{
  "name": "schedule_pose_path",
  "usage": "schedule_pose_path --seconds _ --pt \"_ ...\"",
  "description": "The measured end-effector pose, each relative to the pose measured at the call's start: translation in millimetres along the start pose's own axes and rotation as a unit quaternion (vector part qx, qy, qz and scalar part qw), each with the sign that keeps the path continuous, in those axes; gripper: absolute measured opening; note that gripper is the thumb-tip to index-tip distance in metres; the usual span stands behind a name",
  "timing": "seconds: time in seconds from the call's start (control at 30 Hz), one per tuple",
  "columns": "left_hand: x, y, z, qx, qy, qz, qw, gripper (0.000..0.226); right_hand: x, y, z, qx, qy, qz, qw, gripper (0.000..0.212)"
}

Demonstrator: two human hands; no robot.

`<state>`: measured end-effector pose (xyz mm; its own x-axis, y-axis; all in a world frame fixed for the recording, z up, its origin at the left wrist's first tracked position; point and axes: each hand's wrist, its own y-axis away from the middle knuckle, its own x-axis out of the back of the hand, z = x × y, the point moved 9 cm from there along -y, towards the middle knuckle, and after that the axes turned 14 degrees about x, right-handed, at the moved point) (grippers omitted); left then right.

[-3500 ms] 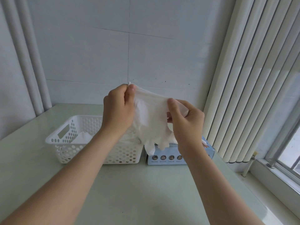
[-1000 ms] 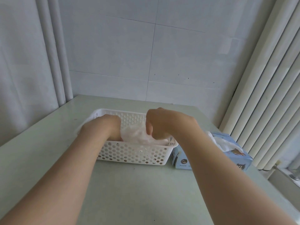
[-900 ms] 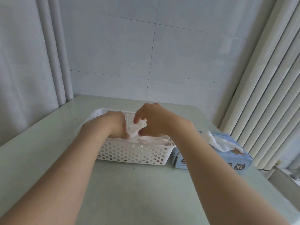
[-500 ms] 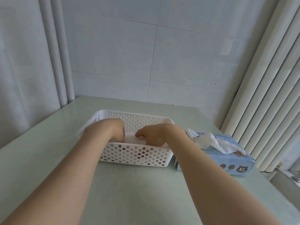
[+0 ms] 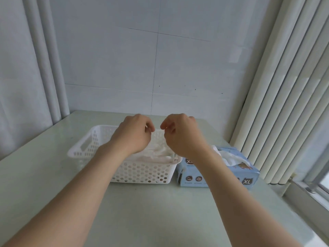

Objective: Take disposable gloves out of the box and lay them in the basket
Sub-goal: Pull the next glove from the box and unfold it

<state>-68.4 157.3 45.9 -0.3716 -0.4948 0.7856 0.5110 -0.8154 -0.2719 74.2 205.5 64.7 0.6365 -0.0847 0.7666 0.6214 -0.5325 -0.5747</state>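
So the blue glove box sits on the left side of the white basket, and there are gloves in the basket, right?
Not quite, the side is wrong. The blue glove box sits on the right side of the white basket, and there are gloves in the basket. The head view shows it.

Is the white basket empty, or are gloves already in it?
Not empty: crumpled white gloves lie inside the basket, heaped to about its rim.

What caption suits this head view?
Left hand and right hand hover over white perforated plastic basket holding white disposable gloves, beside blue cardboard glove box.
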Motion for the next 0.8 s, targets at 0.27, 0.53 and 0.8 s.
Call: schedule_pose_path --seconds 0.27,0.53,0.8 --pt "-44.7 61.7 89.8 -0.176 0.032 0.001 0.984 0.025 58.6 64.2 59.0 -0.009 -0.052 0.055 0.997 0.041" --pt "-87.9 93.5 104.7 -0.237 -0.129 0.069 0.960 0.022 63.8 82.9 101.2 -0.065 0.003 0.049 0.997 0.012" --pt "-94.5 93.2 103.6 -0.261 -0.178 0.117 0.941 0.031 92.0 93.3 111.7 -0.079 -0.031 0.267 0.960 0.012"
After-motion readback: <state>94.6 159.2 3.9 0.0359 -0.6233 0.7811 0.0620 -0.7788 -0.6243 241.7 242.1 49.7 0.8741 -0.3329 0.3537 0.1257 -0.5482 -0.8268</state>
